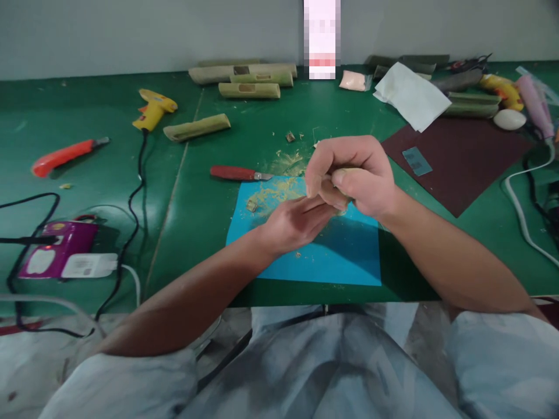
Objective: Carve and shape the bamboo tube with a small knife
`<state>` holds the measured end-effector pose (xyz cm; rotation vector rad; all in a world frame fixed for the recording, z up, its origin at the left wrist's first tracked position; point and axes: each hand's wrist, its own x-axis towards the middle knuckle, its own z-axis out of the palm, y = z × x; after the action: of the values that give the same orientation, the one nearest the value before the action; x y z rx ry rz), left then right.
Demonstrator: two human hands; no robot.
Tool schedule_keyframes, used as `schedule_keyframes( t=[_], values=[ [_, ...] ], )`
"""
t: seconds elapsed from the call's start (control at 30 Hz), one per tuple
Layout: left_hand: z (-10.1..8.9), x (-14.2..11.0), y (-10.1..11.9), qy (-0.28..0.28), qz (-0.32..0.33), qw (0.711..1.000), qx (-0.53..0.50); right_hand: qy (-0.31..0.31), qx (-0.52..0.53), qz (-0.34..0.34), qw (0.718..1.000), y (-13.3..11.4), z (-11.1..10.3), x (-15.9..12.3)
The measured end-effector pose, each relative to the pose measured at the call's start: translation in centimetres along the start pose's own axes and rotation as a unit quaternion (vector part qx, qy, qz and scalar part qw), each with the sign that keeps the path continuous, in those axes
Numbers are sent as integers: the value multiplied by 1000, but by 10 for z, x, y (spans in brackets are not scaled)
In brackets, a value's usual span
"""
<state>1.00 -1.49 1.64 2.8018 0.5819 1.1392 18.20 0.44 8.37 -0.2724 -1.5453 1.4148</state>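
My right hand (356,174) is closed, thumb pressed toward the curled fingers in a pinch. Whatever it pinches is too small or too covered to name. Just below it, my left hand (299,221) reaches in with its fingers together, and their tips are hidden behind the right hand. Both hands meet above a blue sheet (314,270) dusted with pale yellow-green shavings (282,189). A small cut piece (252,205) lies on the sheet's left part. Beside the sheet's upper left corner rests a red-handled knife (236,173), its blade toward the shavings.
Cut bamboo tubes (248,91) lie at the back. To the left are a yellow glue gun (152,110), an orange-red cutter (65,157) and a purple power box (61,247) with cables. White paper (410,96) and a dark brown sheet (463,157) lie to the right.
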Motion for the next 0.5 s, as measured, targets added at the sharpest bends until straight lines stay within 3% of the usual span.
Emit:
schedule_keyframes(
  t=[0.23, 0.4, 0.5],
  values=[
    [0, 0, 4, -13, -19, 999, 23, -8, 39, -6, 999, 5, -1, -2],
    [1, -2, 5, -24, -9, 999, 45, -91, 86, 91, 988, 17, -11, -7],
    [-1, -4, 5, -32, -18, 996, 86, -50, 68, 100, 991, 15, -9, -7]
  ],
)
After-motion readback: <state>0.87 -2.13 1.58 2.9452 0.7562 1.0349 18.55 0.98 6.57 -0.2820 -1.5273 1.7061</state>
